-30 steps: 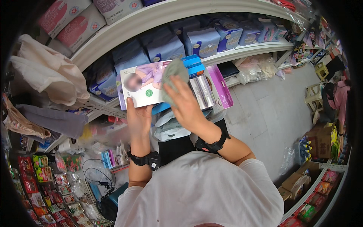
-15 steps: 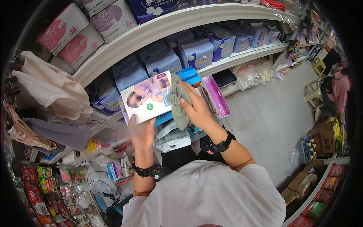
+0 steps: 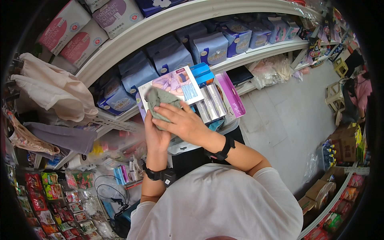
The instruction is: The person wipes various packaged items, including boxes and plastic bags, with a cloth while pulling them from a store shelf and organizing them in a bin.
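Note:
In my left hand (image 3: 157, 134) is a flat white box (image 3: 193, 89) printed with a picture of a person in underwear; my fingers hold it by its near left edge. My right hand (image 3: 182, 123) presses a crumpled grey-green cloth (image 3: 164, 100) onto the box's face, covering its left part. Just beyond and right of the box, several small white boxes (image 3: 212, 102) stand in a row in a plastic bin (image 3: 182, 149). A blue box (image 3: 201, 72) and a purple box (image 3: 231, 96) are beside them.
Blue packages (image 3: 210, 48) line the low shelf (image 3: 260, 52) ahead. Underwear (image 3: 58, 90) hangs at left, above small snack packets (image 3: 44, 200). Plastic stools (image 3: 335, 94) and cardboard boxes (image 3: 318, 196) stand on the right, past the grey tiled floor (image 3: 280, 120).
My right hand and the cloth have moved left from the box's right edge across its face. The box has shifted slightly right, and the row of small boxes shows more.

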Demonstrator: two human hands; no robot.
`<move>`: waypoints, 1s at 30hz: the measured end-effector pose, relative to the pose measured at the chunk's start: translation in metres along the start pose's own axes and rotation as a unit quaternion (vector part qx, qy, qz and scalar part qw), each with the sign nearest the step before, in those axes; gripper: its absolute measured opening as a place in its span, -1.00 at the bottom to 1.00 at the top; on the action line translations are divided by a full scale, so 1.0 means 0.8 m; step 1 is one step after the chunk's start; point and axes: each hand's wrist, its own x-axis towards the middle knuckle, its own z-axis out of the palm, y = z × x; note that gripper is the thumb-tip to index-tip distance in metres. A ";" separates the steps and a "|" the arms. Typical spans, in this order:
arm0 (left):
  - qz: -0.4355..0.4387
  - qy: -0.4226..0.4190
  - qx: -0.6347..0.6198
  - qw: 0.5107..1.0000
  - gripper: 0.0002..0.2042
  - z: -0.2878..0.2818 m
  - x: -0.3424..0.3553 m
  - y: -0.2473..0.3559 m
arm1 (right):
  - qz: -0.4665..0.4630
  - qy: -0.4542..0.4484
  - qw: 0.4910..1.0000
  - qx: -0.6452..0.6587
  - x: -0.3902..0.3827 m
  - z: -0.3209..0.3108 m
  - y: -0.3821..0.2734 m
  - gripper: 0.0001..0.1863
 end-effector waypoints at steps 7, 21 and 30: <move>0.089 0.056 0.037 0.994 -0.58 0.012 0.000 0.016 | 0.094 0.081 0.990 -0.061 -0.007 -0.022 0.040 -0.53; 0.113 -0.026 0.124 0.985 -0.55 -0.010 -0.012 0.029 | 0.076 0.068 0.982 0.159 0.002 -0.044 0.019 -0.35; 0.249 -0.022 0.226 0.942 -0.53 -0.007 -0.030 0.077 | 0.159 0.126 0.978 0.042 -0.011 -0.064 0.065 -0.72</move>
